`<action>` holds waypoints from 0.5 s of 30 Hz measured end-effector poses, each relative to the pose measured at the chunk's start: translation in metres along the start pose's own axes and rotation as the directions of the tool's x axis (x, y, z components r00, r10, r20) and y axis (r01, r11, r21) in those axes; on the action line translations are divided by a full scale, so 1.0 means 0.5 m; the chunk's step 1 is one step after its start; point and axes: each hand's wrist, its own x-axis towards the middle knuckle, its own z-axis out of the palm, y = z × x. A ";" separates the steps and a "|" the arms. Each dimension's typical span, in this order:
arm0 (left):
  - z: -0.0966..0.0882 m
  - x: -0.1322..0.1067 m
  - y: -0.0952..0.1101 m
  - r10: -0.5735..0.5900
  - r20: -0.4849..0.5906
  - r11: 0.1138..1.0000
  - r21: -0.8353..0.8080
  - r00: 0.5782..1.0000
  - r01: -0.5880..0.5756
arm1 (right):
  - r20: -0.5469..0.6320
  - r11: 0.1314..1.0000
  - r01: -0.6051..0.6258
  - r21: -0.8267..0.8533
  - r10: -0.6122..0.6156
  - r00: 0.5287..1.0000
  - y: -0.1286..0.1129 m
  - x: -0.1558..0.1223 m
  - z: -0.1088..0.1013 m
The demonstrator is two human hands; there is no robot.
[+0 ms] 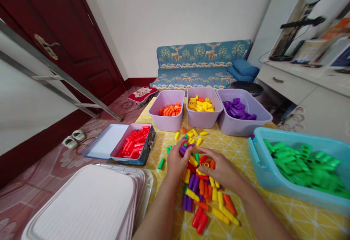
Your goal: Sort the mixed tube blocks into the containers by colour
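Note:
A mixed pile of small plastic tubes (202, 187) in red, orange, yellow, purple and green lies on the table between my forearms. My left hand (176, 160) is closed around purple plastic tubes (183, 149) at the far left part of the pile. Over the pile's right side, my right hand (222, 169) curls its thumb and fingers around a yellow plastic tube (202, 170), partly hidden by the fingers. A single green tube (161, 164) lies left of my left hand. Several loose yellow tubes (194, 132) are scattered beyond both hands.
Lilac bins hold orange (170, 109), yellow (201, 105) and purple tubes (238, 109) at the back. Green tubes fill a turquoise bin (254, 156) on the right. Red tubes lie in an open hinged box (149, 149) on the left, behind stacked white lids (84, 203).

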 end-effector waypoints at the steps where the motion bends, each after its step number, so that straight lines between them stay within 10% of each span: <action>1: 0.001 0.000 0.000 -0.017 -0.006 1.000 -0.005 1.000 0.017 | 0.004 0.992 -0.001 -0.129 0.001 1.000 0.004 -0.015 -0.002; 7: 0.011 -0.006 -0.008 0.019 -0.019 0.999 0.034 1.000 -0.018 | -0.112 0.910 -0.063 -0.409 0.018 0.994 0.058 -0.064 0.047; 15: 0.018 -0.008 -0.019 0.154 0.137 0.987 -0.072 0.978 -0.146 | -0.354 1.000 0.008 0.018 -0.001 0.935 0.073 0.026 0.065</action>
